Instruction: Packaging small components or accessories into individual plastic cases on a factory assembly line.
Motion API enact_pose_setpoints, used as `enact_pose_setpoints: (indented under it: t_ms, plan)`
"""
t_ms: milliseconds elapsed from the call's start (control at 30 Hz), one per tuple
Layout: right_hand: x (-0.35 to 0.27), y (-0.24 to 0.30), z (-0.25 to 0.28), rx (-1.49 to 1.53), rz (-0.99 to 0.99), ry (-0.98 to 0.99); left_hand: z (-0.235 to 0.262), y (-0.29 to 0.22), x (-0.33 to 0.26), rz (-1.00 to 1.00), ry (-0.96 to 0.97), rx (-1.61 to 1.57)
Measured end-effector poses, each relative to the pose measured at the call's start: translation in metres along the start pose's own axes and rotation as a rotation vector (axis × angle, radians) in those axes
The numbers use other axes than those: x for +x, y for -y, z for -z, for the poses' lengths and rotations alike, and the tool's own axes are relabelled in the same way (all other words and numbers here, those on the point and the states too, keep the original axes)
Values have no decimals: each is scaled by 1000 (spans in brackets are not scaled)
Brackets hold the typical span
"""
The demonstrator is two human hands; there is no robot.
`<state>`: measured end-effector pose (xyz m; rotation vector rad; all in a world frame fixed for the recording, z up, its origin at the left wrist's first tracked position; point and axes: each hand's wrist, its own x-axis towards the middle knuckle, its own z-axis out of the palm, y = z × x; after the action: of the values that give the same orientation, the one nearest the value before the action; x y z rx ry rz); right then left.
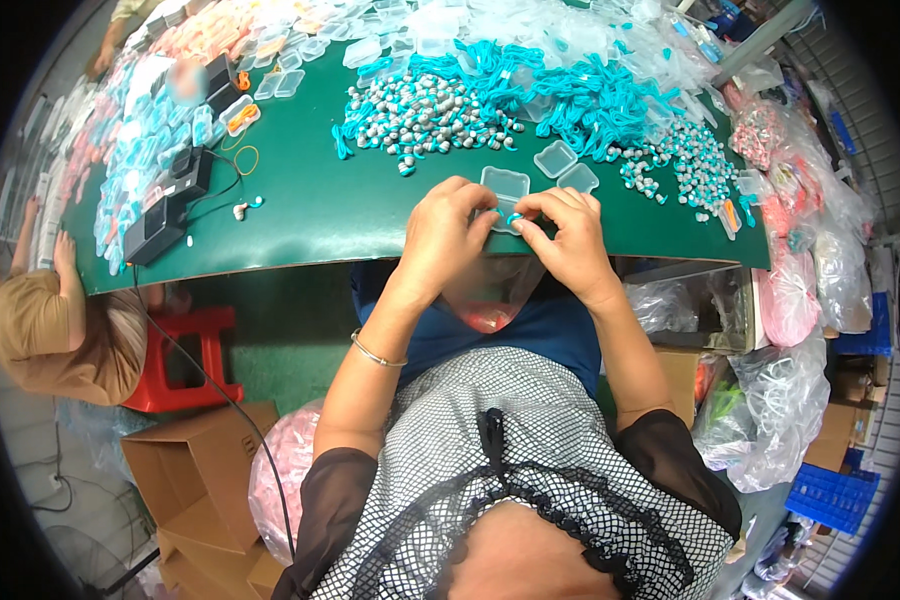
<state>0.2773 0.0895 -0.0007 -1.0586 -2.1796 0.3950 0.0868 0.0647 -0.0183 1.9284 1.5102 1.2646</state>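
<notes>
My left hand (pixel 446 232) and my right hand (pixel 572 238) meet over the front edge of the green table. Their thumbs and forefingers pinch a small teal piece (pixel 513 218), partly hidden by the fingertips; its exact kind cannot be made out. Just beyond my fingers lies a clear plastic case (pixel 505 183), with another open clear case (pixel 556 158) to its right. Further back is a heap of small grey-and-teal plug-like pieces (pixel 425 110). Bundles of teal cord (pixel 595 105) lie beside that heap.
More small pieces (pixel 695 160) lie at the right. Black boxes with a cable (pixel 160 228) stand on the green table (pixel 300 215) at left. Clear cases and bags crowd the back. A person (pixel 65 320) sits at left near a red stool (pixel 195 360); cardboard boxes (pixel 205 480) stand below.
</notes>
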Motion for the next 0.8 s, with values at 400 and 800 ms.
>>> enact_pose_setpoints:
  t_ms: [400,800]
  plan:
    - [9,-4,-9,-45,61,50,12,-8,-6,-36,74,130]
    - [116,-54,-27,-311,137,-200,24,-2,-9,-57,125,276]
